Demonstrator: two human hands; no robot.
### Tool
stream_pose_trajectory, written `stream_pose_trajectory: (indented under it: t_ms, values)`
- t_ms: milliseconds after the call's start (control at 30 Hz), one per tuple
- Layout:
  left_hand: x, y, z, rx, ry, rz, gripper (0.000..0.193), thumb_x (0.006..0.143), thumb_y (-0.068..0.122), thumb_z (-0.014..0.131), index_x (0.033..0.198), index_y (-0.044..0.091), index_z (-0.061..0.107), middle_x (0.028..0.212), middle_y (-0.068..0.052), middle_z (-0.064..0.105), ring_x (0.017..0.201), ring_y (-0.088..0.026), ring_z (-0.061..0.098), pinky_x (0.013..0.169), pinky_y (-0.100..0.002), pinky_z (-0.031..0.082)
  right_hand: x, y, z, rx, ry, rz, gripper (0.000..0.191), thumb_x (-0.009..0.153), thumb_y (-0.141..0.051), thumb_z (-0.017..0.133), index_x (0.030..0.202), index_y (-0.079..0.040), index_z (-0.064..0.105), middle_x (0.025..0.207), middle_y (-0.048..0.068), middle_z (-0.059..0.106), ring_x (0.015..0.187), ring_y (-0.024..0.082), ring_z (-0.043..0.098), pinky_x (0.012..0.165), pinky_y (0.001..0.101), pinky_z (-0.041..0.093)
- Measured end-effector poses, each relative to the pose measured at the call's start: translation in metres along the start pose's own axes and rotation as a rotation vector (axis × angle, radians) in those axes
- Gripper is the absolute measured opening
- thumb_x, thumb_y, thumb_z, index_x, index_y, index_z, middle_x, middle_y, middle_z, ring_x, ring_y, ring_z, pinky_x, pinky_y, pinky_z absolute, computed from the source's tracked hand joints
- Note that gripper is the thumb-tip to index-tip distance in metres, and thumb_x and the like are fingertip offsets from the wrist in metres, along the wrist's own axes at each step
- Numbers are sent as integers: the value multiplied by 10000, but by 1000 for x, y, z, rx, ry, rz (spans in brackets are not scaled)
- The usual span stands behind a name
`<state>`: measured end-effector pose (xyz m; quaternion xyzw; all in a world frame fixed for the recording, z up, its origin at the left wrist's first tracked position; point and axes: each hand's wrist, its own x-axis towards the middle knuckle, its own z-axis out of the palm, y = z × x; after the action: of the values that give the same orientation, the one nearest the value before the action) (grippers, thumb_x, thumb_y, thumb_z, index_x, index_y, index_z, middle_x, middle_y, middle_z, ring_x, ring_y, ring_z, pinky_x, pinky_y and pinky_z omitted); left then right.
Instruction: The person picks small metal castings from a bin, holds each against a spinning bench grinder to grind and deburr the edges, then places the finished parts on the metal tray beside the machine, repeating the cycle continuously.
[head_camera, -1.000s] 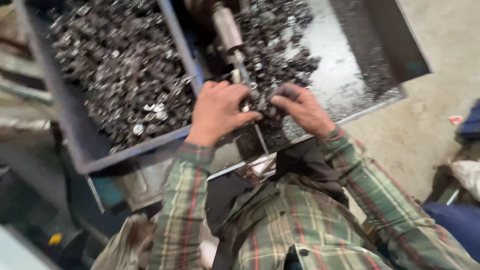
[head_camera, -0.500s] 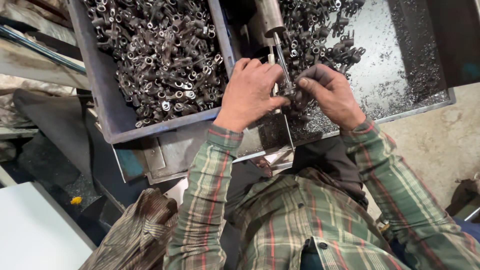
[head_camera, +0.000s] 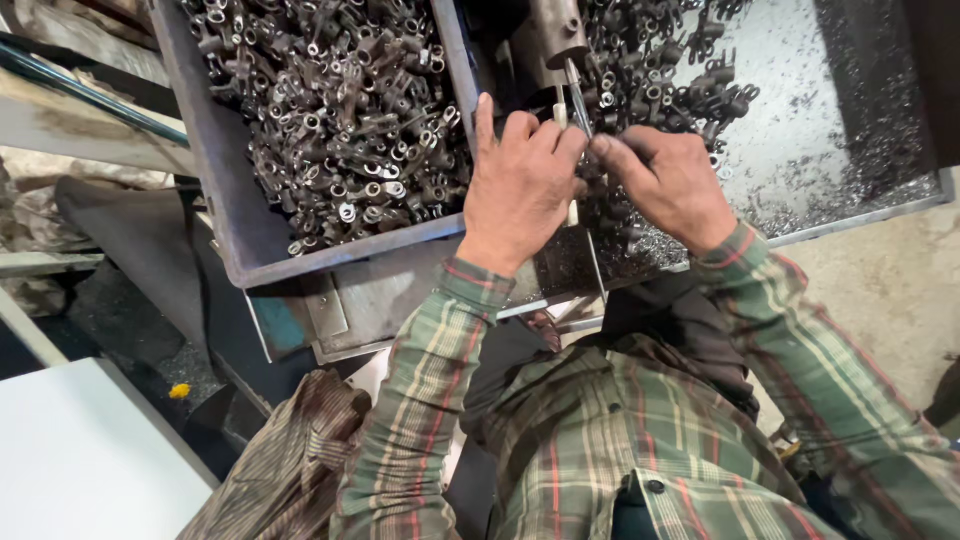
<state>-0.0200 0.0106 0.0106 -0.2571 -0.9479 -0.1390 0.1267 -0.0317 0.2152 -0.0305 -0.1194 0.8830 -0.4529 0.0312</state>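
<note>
Steel tray (head_camera: 850, 215) strewn with shavings; grey bin (head_camera: 215, 190) alongside; concrete floor (head_camera: 890, 290).

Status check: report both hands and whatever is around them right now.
Left hand and right hand pinched together at thin metal rod under machine spindle. Grip contents hidden. Loose metal fittings fill grey bin; more heaped close behind.
</note>
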Motion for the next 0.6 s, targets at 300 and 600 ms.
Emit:
stream_pose_trajectory:
  t_ms: [300,600]
  values:
    - [0,2,2,20,0,-19,507,748,314,854,1155,129,615,1006,-6,612,1091,-277,568,1187,-723,222,17,38,45,243,79,-32,497,1139,-281,531,786,59,614,562,99,434,539,112,378,492,357,349]
    - [4,-3,-1,-12,-95,36,384,775,294,824,1062,124,635,973,-8,644,1050,-266,587,1169,-700,253,14,33,47,243,108,-50,466,1098,-305,549,809,42,664,579,129,485,499,130,426,482,365,379]
